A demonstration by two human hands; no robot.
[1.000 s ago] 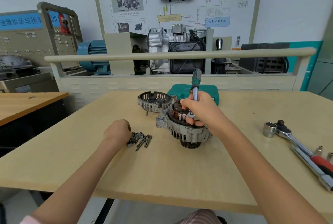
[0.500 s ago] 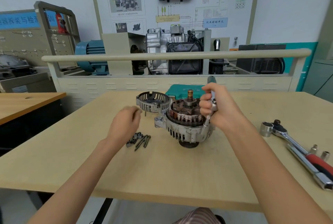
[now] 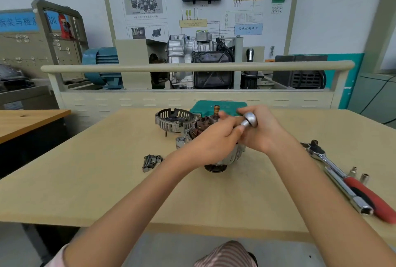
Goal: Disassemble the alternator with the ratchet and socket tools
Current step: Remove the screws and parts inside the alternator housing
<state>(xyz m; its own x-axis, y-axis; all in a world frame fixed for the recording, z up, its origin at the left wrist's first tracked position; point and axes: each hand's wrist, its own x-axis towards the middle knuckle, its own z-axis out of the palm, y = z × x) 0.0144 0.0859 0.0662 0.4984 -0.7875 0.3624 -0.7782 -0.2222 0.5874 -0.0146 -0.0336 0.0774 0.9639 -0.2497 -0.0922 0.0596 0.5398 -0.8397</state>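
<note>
The alternator (image 3: 232, 158) stands on its pulley (image 3: 215, 168) mid-table, its copper-ringed shaft (image 3: 216, 109) pointing up. Its rear cover (image 3: 174, 119) lies off, just left of it. My right hand (image 3: 265, 133) grips a small tool with a round silver head (image 3: 250, 119), held above the alternator. My left hand (image 3: 214, 139) meets it there, fingertips pinching the tool's neck just below the silver head. Both hands hide most of the windings and the tool's handle.
Loose bolts (image 3: 152, 161) lie left of the alternator. A green tool case (image 3: 202, 107) sits behind it. At the right lie a ratchet (image 3: 317, 151), an extension bar (image 3: 348, 192), a red-handled tool (image 3: 369, 196) and two small sockets (image 3: 359, 174). A training rig stands beyond the table.
My left hand left the bolt pile and came up to the tool. My right hand lifted the tool off the alternator's rim and turned its silver head toward me.
</note>
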